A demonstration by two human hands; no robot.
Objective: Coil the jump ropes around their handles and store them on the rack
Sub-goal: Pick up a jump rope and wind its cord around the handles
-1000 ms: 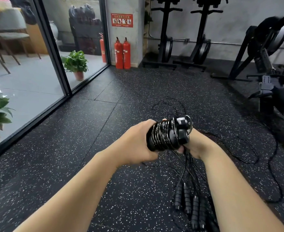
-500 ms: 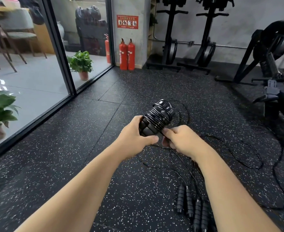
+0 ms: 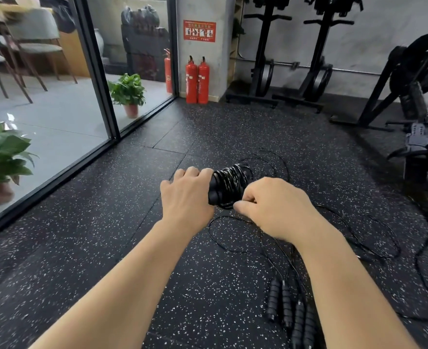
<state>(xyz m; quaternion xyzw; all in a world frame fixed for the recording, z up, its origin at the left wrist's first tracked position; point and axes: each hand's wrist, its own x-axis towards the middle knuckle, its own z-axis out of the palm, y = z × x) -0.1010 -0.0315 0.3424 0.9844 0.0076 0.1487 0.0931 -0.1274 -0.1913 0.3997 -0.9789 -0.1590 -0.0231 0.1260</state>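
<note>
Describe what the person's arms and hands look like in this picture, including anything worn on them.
Both forearms are bare right up to the bottom edge of the picture, so no sleeves show. The left hand and right hand wear no gloves, rings, watch or wristbands, as far as can be seen.

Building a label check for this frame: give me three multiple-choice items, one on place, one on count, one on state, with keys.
1. Where do the loose jump-rope handles lie?
A. on the floor, lower right
B. on a chair
C. beside the potted plant

2. How many red extinguishers stand this side of the glass?
A. one
B. two
C. four

3. What does the left hand do?
A. hangs idle
B. presses flat on the floor
C. grips the coiled bundle

Key: A, the loose jump-rope handles lie on the floor; B, a pair of extinguishers stands by the pillar; C, the left hand wraps the coiled bundle.
</note>
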